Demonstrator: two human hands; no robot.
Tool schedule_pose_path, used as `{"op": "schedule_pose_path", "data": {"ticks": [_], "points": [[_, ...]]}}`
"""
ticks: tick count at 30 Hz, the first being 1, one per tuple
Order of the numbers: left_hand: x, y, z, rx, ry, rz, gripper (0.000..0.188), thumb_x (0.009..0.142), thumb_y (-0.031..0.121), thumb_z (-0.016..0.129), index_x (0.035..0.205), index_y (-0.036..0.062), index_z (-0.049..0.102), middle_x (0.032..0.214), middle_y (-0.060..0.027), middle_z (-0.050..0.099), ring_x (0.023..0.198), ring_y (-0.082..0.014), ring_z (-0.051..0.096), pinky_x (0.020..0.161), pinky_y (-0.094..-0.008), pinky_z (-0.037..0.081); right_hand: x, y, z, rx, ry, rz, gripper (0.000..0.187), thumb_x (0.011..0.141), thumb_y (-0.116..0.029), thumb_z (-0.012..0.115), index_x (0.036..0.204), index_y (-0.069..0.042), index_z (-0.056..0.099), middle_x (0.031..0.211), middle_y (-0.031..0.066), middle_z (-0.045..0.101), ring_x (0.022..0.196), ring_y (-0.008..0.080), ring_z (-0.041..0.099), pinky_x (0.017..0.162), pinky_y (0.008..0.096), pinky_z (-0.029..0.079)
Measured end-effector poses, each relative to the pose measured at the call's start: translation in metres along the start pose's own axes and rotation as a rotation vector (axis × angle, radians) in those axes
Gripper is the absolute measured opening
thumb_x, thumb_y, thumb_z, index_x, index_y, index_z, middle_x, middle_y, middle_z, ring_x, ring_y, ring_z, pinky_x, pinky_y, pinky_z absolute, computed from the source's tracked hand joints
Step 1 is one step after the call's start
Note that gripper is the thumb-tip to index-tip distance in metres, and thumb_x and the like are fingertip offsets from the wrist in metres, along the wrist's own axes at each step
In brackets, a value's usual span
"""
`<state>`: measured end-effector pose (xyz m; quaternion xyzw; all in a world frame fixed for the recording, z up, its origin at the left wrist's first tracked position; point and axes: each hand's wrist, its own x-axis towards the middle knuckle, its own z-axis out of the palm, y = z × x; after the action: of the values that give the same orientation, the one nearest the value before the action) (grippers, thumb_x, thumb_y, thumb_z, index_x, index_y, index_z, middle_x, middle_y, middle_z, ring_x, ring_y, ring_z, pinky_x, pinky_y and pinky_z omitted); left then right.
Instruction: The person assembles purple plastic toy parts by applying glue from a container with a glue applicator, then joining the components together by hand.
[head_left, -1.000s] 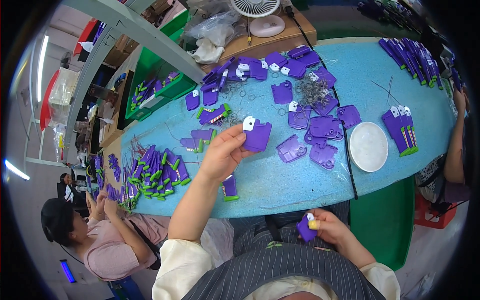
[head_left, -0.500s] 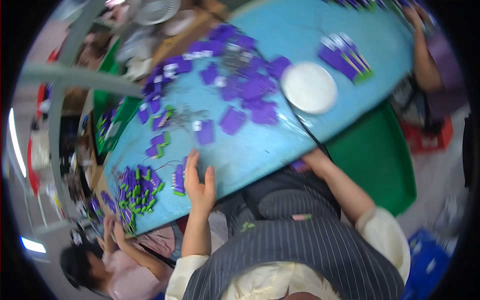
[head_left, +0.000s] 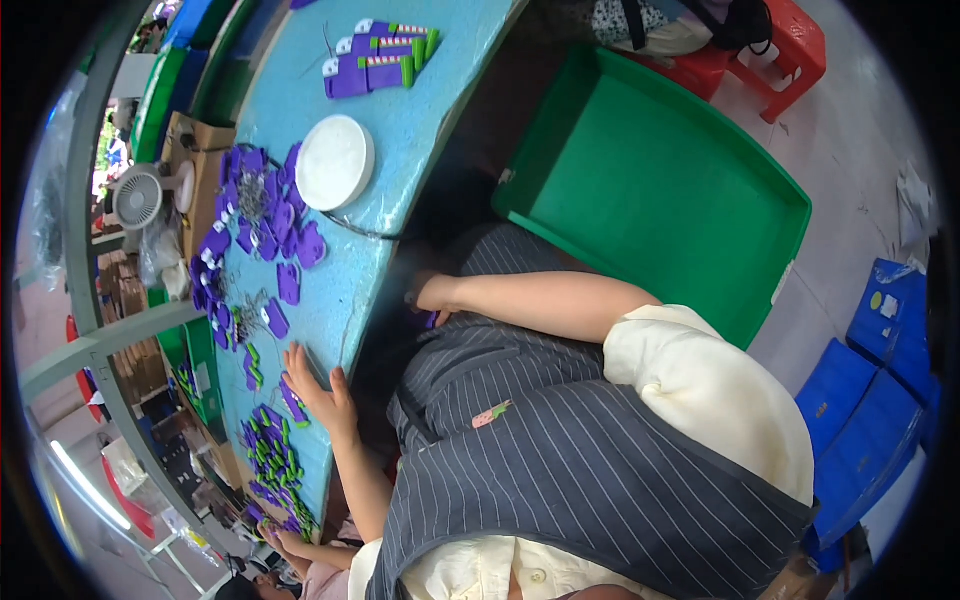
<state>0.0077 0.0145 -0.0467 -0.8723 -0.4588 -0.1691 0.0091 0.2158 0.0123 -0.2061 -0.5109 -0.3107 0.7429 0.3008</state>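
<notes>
My left hand point(head_left: 322, 398) is raised over the blue table point(head_left: 345, 285), fingers spread and palm empty. Just behind it lies a purple-and-green piece point(head_left: 293, 403). Below the table's edge, in shadow by my lap, my right hand point(head_left: 434, 292) is closed around a small purple piece point(head_left: 431, 320), mostly hidden by the fingers. Flat purple pieces point(head_left: 288, 283) lie scattered along the table, with thin dark wires among them. A dense heap of purple-and-green pieces point(head_left: 270, 452) sits nearer the co-worker. At the far end, several assembled purple pieces point(head_left: 365, 75) with green ends lie side by side.
A round white lid or dish point(head_left: 335, 163) rests on the table near a dark cord point(head_left: 365, 231). Right of the table is a large green tray point(head_left: 650, 180). Red stools point(head_left: 785, 60), blue bins point(head_left: 850, 400), a fan point(head_left: 138, 197) and a co-worker's hands point(head_left: 280, 540) surround it.
My view has swung to the right, bringing the green tray and blue bins further in. My left hand stays open over the table; my right stays low with the purple piece.
</notes>
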Motion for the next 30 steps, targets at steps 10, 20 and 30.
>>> {"op": "schedule_pose_path", "data": {"ticks": [10, 20, 30], "points": [[-0.005, -0.001, -0.005, -0.104, 0.175, -0.06, 0.047, 0.083, 0.032, 0.057, 0.115, -0.0015, 0.049, 0.127, -0.0203, 0.047, 0.127, -0.0404, 0.033, 0.106, -0.0503, 0.019, 0.056, -0.002, -0.022, -0.631, 0.115, -0.757, 0.039, 0.082, -0.029, 0.055, 0.114, -0.007, 0.056, 0.123, 0.0157, 0.052, 0.114, 0.0285, 0.049, 0.092, 0.045, 0.042], [0.114, -0.144, -0.066, -0.107, 0.341, -0.245, 0.036, 0.076, 0.006, 0.06, 0.109, -0.003, 0.049, 0.113, -0.022, 0.053, 0.107, -0.038, 0.051, 0.091, -0.0404, 0.041, -0.163, -0.192, 0.027, -0.036, -0.717, -0.407, 0.058, 0.087, -0.028, 0.055, 0.135, -0.002, 0.034, 0.131, 0.0169, 0.045, 0.116, 0.0284, 0.05, 0.096, 0.0387, 0.039], [0.172, -0.232, -0.03, 0.234, 0.037, -0.187, 0.017, 0.072, 0.001, 0.052, 0.087, 0.0009, 0.059, 0.088, -0.016, 0.063, 0.086, -0.0313, 0.058, 0.074, -0.0394, 0.047, -0.184, -0.272, 0.104, 0.449, -0.724, -0.935, 0.067, 0.092, -0.053, 0.033, 0.144, -0.029, -0.001, 0.135, 0.0143, 0.033, 0.108, 0.044, 0.047, 0.093, 0.0507, 0.037]]}}
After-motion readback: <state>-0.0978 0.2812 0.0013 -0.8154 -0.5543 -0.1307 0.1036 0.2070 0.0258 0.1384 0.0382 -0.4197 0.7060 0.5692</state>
